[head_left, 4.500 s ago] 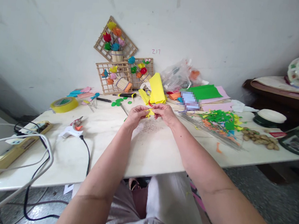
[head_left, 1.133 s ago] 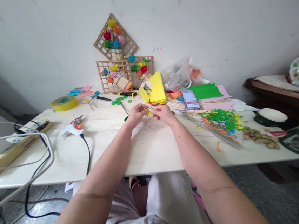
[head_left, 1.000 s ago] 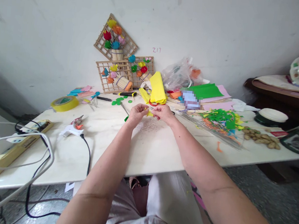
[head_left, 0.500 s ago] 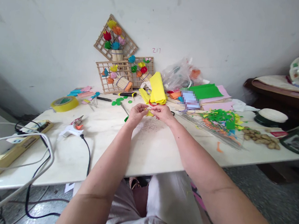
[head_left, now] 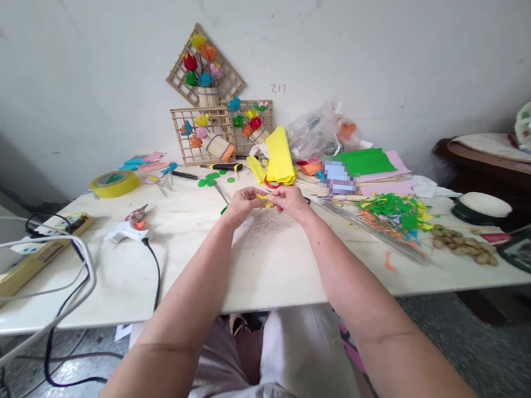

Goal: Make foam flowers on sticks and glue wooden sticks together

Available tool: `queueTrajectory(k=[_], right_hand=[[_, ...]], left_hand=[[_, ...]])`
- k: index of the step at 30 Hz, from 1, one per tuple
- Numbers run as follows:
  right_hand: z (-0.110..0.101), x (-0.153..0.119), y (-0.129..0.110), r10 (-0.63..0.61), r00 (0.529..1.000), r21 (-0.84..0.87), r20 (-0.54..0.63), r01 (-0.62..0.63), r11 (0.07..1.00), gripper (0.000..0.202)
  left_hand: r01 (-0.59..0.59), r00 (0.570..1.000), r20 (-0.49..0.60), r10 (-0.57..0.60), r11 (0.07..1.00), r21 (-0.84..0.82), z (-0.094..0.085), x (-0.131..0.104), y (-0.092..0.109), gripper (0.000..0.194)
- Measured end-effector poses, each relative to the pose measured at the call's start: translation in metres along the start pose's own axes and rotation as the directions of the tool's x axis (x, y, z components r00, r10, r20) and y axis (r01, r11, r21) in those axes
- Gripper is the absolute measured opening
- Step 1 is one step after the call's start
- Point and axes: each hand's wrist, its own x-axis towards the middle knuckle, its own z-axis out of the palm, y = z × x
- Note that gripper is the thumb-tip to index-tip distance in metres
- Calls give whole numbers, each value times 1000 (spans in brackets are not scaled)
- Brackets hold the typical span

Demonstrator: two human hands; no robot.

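Between the fingertips of both hands is a small yellow piece (head_left: 262, 197), felt or paper by its look, partly hidden by the fingers. My left hand (head_left: 245, 203) pinches its left end, and my right hand (head_left: 289, 201) pinches the right end. Just behind them lies a folded yellow sheet (head_left: 281, 157), with the red handle of a tool (head_left: 273, 185) at its lower edge. A thin stem with a green tip (head_left: 221, 193) lies left of my left hand. Fine crumbs are scattered on the table under the hands.
A white glue gun (head_left: 128, 231) and a power strip (head_left: 14, 269) with loose cables occupy the left, near a roll of yellow tape (head_left: 115, 183). Lattice panels with flowers (head_left: 201, 136) lean on the wall. Thin wires (head_left: 384, 235), colourful scraps (head_left: 396, 210) and peanuts (head_left: 465, 244) lie right.
The yellow piece now shows more plainly between the fingertips, and less of it hangs below them. Both hands have stayed at nearly the same spot, with small finger shifts.
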Motion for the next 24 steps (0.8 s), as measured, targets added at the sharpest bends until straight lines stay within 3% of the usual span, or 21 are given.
queueTrajectory(k=[10, 24], right_hand=[[0, 0, 0, 2, 1000, 183, -7, -1, 983, 23], [0, -3, -4, 8, 1000, 249, -30, 0, 968, 24]], left_hand=[[0, 999, -50, -2, 999, -34, 0, 0, 0, 25], [53, 997, -37, -61, 978, -201, 1, -2, 3, 31]])
